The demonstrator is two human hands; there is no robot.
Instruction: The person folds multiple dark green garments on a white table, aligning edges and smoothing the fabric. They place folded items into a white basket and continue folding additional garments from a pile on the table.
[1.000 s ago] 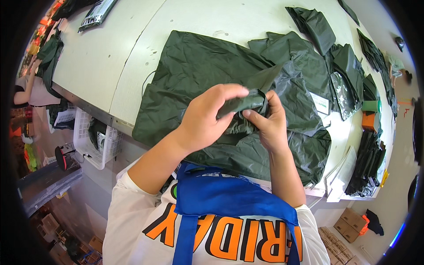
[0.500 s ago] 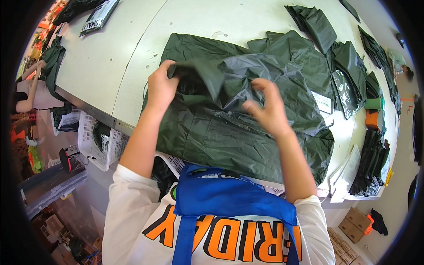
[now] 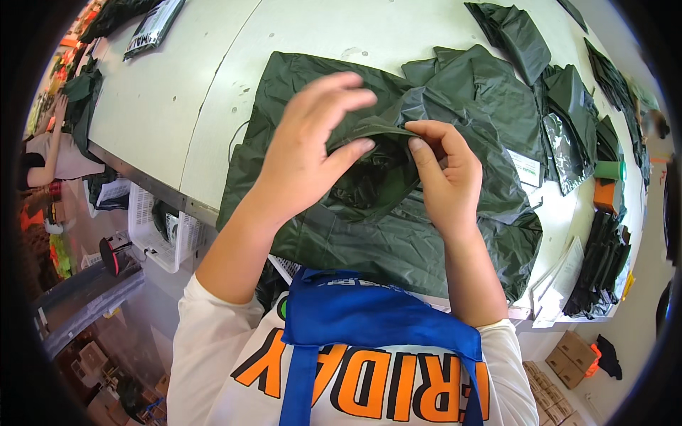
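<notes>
One large dark green cloth (image 3: 348,248) lies rumpled across the middle of the frame on a pale table (image 3: 298,21), its opening gaping near the centre. The right hand (image 3: 453,177), right of centre, pinches the rim of that opening between thumb and forefinger. The left hand (image 3: 302,153), left of centre, is open with fingers spread and a little blurred, over the cloth; whether its thumb touches the rim I cannot tell. More folded green pieces (image 3: 515,42) lie at the upper right, with a clear packet (image 3: 566,153) and a white card (image 3: 524,168) below them. At the left of the frame, a white basket (image 3: 188,231) sits below the table edge, and another person's arm (image 3: 51,156) reaches toward a dark green piece (image 3: 84,106).
</notes>
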